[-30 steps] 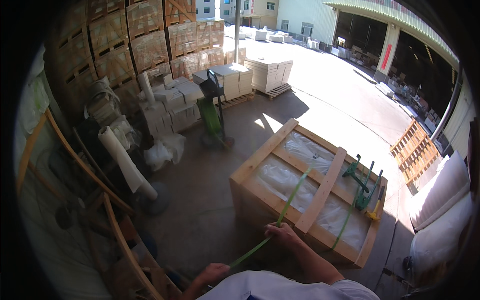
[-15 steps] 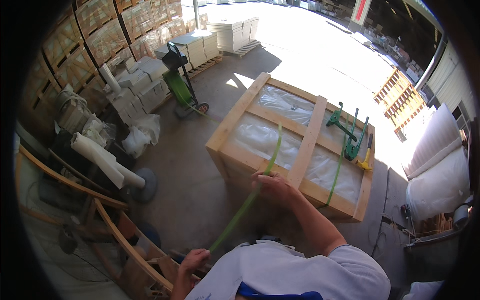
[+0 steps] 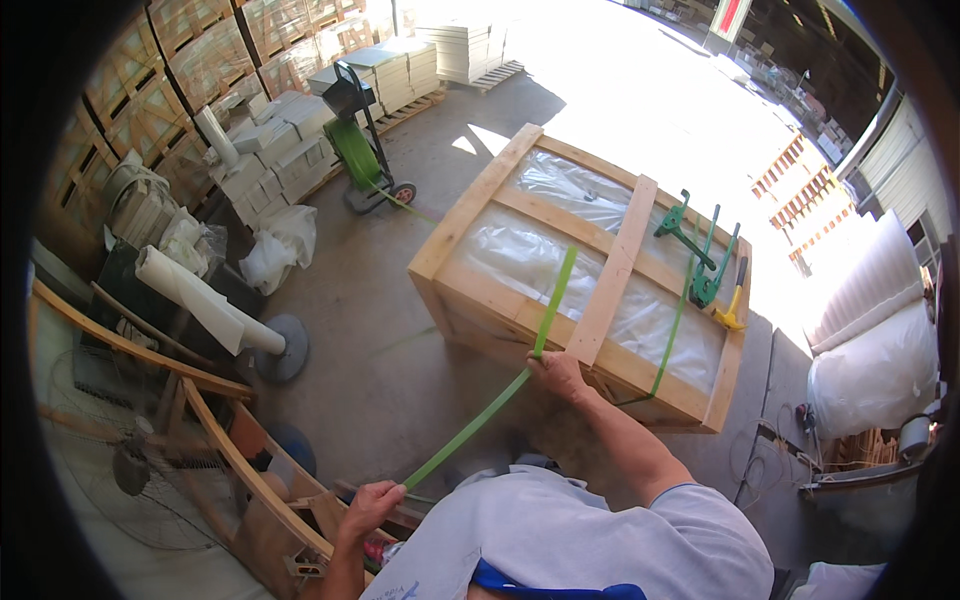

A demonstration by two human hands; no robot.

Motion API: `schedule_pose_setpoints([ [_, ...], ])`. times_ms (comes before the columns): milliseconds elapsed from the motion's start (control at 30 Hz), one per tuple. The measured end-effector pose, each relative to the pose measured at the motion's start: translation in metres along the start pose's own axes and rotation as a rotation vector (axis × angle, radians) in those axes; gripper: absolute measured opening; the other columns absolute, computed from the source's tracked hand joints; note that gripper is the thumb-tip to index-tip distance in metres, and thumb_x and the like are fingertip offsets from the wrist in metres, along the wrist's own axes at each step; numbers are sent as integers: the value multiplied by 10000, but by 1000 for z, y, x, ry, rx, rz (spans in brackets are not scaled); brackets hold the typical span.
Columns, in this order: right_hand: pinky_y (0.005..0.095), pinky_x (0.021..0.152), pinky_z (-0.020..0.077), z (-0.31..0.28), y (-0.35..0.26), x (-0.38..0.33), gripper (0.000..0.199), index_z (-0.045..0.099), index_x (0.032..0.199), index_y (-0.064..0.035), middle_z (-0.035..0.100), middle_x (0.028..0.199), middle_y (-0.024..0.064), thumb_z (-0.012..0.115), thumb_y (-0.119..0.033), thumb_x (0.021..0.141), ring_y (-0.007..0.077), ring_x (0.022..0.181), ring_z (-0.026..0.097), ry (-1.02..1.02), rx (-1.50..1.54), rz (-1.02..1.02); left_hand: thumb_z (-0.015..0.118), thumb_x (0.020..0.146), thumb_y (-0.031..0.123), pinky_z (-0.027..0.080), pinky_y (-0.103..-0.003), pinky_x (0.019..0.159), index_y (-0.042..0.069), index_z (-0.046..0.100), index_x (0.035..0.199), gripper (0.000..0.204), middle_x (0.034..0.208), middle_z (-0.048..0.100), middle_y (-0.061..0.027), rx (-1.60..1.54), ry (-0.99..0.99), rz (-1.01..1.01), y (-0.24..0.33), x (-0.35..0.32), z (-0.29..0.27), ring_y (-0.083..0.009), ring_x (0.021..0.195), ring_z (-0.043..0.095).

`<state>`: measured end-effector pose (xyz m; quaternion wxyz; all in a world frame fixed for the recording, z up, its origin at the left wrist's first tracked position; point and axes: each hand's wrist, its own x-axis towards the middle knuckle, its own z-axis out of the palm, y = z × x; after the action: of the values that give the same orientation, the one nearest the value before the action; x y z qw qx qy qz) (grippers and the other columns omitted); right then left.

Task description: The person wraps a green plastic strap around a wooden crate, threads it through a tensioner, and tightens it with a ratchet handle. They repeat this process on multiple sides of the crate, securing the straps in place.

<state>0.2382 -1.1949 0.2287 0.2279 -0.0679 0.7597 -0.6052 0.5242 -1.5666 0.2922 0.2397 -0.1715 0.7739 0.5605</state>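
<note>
A green strap point(image 3: 465, 432) stretches between my two hands. My left hand point(image 3: 372, 503) is closed on its lower stretch, near my body. At the near edge of the wooden crate point(image 3: 598, 330), my right hand point(image 3: 560, 376) grips it higher up. The strap's free end sticks up beyond that hand, over the crate's top. White plastic wrap point(image 3: 510, 250) shows between the crate's boards. Another green band point(image 3: 672, 348) runs over the crate's right part. Lying on top there are green strapping tools point(image 3: 706, 284) and a yellow-headed hammer point(image 3: 733, 313).
A wheeled cart point(image 3: 362, 160) with a green strap reel stands left of the crate, strap trailing from it. At left are a white roll point(image 3: 200, 300) and a curved wooden frame point(image 3: 270, 490). Large wrapped rolls point(image 3: 865, 350) stand right. Stacked crates point(image 3: 210, 60) line the back left.
My left hand has moved a little left and up, my right slightly right and down. The strap between them is longer. Its free end has shifted slightly right.
</note>
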Motion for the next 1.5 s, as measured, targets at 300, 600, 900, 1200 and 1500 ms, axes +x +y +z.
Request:
schedule_pose_setpoints([
  [300, 290, 804, 503, -30, -46, -9, 311, 624, 1164, -21, 683, 1024, 58, 643, -200, 911, 149, 887, 631, 25, 551, 213, 598, 925, 254, 323, -236, 483, 41, 617, 728, 291, 601, 487, 42, -232, -87, -298, -51, -7, -14, -63, 522, 411],
  [600, 294, 703, 512, -38, 5, -4, 237, 695, 1022, -16, 702, 846, 81, 631, -193, 877, 156, 747, 634, 180, -293, -66, 607, 924, 258, 305, -232, 471, 63, 612, 721, 282, 592, 468, 57, -296, -113, -306, -27, -21, -16, -52, 510, 391],
  [900, 272, 628, 515, -32, 21, -12, 231, 642, 1083, -17, 695, 922, 67, 616, -182, 924, 173, 766, 655, 161, 686, 216, 583, 921, 296, 413, -278, 539, 16, 641, 770, 323, 648, 553, 5, -39, -82, -341, -43, -27, -10, -96, 584, 495],
  [1200, 334, 655, 538, -43, 35, -3, 224, 659, 1038, -38, 683, 904, 85, 600, -226, 932, 201, 702, 647, 116, -963, -315, 573, 916, 316, 421, -286, 549, 13, 650, 771, 344, 653, 579, -2, 14, -109, -291, -56, -29, -15, -103, 597, 518],
  [1500, 314, 626, 547, -38, 110, -38, 202, 616, 1064, -37, 684, 1017, 107, 584, -193, 941, 170, 762, 659, 168, 489, 621, 570, 949, 302, 368, -268, 483, 11, 673, 850, 324, 632, 519, 23, -250, -314, -458, -118, -34, 4, -90, 521, 454],
])
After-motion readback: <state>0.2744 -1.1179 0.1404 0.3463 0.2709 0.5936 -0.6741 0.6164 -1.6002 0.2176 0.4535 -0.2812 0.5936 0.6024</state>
